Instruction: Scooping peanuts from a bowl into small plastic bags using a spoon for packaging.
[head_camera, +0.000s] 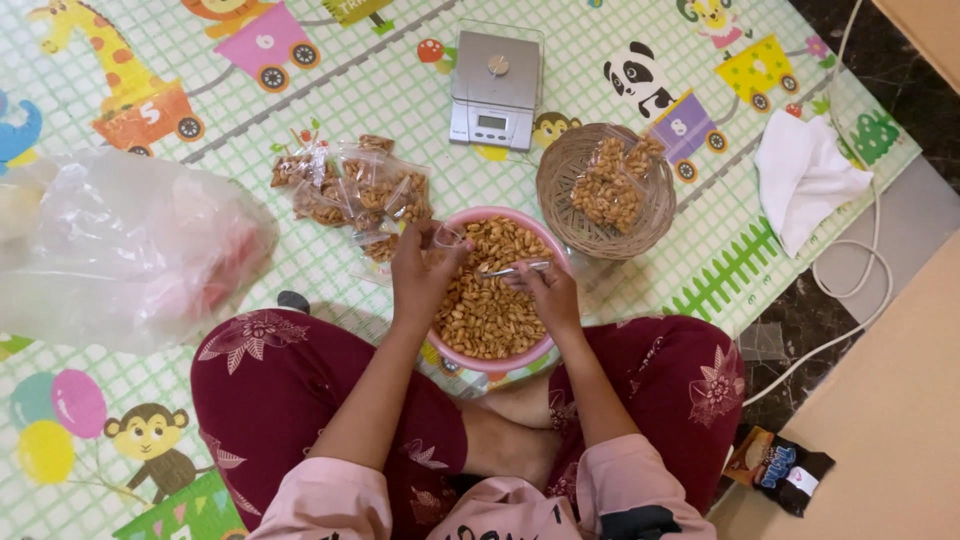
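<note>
while the person sits cross-legged on the play mat, a pink bowl full of peanuts rests right at their shins, and both hands are over it. left hand is at the bowl's upper left rim, fingers pinched around a small clear bag held open just above the nuts. right hand is on the right side of the bowl, clenched on a metal spoon whose tip points left toward that bag, hovering just over the peanuts. just past the bowl on the left there's a pile of filled little bags, and on the right a wicker basket with a couple more inside. small digital scale sits farther back between them. big crumpled plastic bag lies well off to the left, white cloth far right.
</note>
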